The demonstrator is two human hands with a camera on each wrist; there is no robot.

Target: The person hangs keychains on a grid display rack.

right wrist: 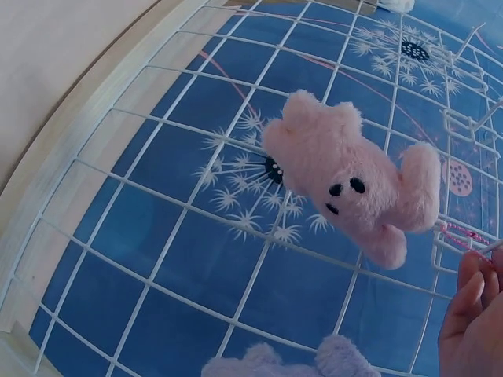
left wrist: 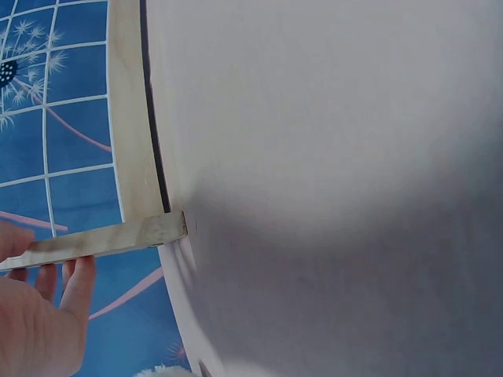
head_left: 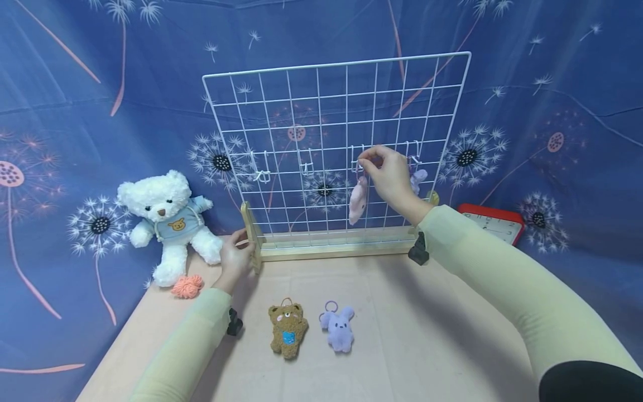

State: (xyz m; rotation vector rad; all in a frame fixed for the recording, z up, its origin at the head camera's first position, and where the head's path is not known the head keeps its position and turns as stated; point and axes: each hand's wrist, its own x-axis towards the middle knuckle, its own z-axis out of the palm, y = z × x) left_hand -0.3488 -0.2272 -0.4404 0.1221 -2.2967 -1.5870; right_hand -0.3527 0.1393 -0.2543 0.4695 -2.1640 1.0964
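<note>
While the right hand (head_left: 388, 174) pinches the bead chain (right wrist: 462, 231) of the pink plush toy (head_left: 358, 202), 5 o'clock on the white wire grid (head_left: 347, 94), early release could drop it; white wire hook (head_left: 354, 166) contact unclear. Left hand (head_left: 236, 257) grips the pale wooden foot (left wrist: 118, 238), 8 o'clock from toy; shoving could tip the grid.

Fluffy pink toy (right wrist: 330, 161), matt wooden base (head_left: 336, 251)

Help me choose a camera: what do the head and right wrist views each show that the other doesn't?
Only the head view shows the left hand, brown bear, red clock and lying lavender plush. Only the right wrist view clearly shows three dark marks on the pink plush. Both show the right hand, pink plush, white grid and hanging lavender plush.
</note>
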